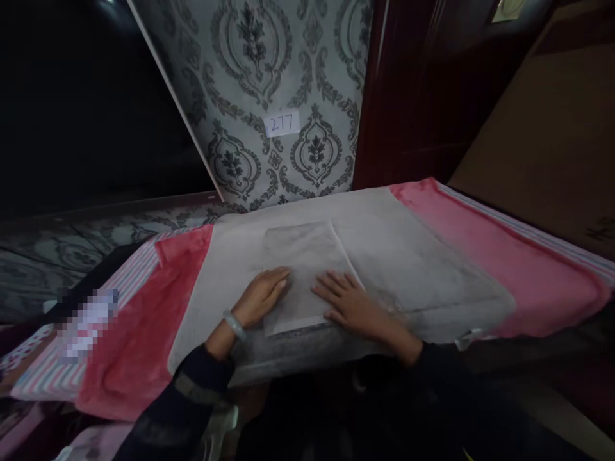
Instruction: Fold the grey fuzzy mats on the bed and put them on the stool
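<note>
My left grip lies loose and my right grip spreads wide, both on the thin grey sheet atop the pale cloth, pinching nothing; I guess it's light, bendy and best held by its far corners.

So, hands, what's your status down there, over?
Left fingers and right fingers resting on flat grey rectangular sheet, material unclear. Sheet lies on pale grey fabric. Nothing else seen on it.

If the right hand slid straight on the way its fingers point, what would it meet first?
Probably the left hand, whose fingertips lie across the pale sheet from the right hand, though it might narrowly slip past them.
</note>
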`<state>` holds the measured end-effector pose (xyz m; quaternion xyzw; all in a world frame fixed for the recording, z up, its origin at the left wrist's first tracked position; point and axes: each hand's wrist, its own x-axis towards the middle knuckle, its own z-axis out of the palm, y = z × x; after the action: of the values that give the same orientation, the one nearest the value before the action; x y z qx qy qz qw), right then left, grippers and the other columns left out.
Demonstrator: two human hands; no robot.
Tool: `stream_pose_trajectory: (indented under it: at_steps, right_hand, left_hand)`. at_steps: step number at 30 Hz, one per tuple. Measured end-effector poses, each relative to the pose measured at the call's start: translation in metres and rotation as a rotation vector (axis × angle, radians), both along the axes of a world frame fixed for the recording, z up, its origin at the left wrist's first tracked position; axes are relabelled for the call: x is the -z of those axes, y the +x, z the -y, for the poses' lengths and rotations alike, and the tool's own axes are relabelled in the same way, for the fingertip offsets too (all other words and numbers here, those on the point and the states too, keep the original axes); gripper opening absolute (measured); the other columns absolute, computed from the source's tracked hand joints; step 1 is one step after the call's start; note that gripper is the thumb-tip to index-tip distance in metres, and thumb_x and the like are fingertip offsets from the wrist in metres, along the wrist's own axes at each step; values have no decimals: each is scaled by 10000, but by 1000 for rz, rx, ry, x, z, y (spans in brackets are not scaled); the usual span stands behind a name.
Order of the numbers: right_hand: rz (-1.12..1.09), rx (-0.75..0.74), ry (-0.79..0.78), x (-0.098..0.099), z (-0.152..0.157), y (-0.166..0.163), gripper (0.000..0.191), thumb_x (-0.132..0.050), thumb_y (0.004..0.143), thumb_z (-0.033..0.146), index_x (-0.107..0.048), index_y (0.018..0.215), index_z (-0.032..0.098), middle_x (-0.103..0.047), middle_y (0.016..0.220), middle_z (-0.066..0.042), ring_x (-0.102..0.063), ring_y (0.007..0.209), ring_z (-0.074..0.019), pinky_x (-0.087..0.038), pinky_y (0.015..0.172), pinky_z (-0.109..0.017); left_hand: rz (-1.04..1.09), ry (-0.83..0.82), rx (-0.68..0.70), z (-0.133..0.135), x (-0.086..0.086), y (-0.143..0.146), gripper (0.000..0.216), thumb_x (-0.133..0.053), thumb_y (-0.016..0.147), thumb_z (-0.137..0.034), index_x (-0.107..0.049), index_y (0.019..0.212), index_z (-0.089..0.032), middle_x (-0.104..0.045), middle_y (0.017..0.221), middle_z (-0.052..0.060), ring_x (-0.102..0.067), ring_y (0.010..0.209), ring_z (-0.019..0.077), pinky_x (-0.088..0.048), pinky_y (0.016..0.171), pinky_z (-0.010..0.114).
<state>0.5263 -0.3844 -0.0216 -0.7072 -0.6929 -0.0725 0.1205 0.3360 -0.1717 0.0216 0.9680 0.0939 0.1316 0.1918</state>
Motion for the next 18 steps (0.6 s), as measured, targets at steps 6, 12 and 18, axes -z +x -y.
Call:
stream_pose_trajectory:
  at_steps: [6, 12, 18]
  right_hand:
    - [-79, -14, -64, 18, -1, -4, 561, -494, 1018, 412, -369, 1558, 324, -276, 1637, -41, -208, 1511, -303, -248, 1189, -579]
    - [-168, -25, -27, 19, 0, -4, 618, -559, 987, 380, -347, 1566, 340, -260, 1642, -43, -171, 1520, -308, -170, 1217, -587]
    - [-249, -27, -46, 15, 3, -6, 676, -600, 962, 377, -313, 1575, 374, -236, 1647, -11, -173, 1520, -308, -182, 1221, -605]
  left_hand:
    - [-373, 256, 64, -40, 5, 96, 624, -444, 981, -481, -344, 1558, -263, -252, 1655, 102, -191, 1538, 314, -153, 1216, 619]
    - [-384, 290, 177, -70, 11, 167, 663, -409, 971, -566, -303, 1571, -306, -233, 1666, 86, -156, 1543, 334, -119, 1202, 646]
    - [-328, 166, 142, -89, 20, 226, 603, -435, 952, -565, -380, 1528, -394, -282, 1655, 28, -185, 1529, 378, -113, 1173, 695]
